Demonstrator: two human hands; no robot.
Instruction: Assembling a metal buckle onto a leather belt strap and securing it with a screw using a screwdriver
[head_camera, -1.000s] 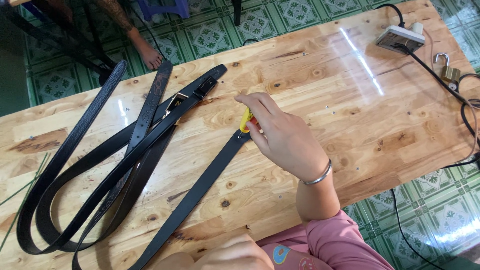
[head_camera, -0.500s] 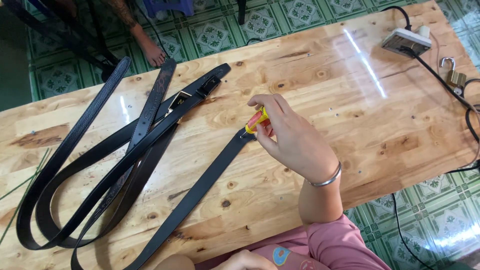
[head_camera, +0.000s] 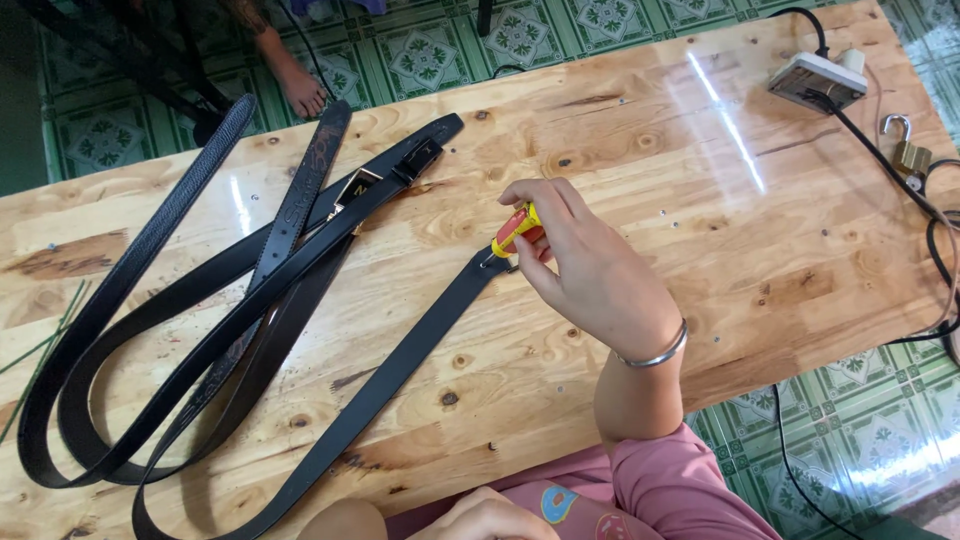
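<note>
Fingers of the right hand (head_camera: 590, 270) pinch a small yellow-red tool (head_camera: 514, 229) against the black belt's (head_camera: 400, 365) end; left hand (head_camera: 485, 515) rests near, its fingers hidden.

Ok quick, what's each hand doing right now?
Right hand: closed on a small yellow and red tool, its tip at the end of a black belt.
Left hand: only partly in view at the bottom edge; cannot be told.

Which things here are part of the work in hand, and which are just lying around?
In use: right hand, yellow-red tool, belt end.
Lying about: other belts, power strip, padlock, cables.
</note>
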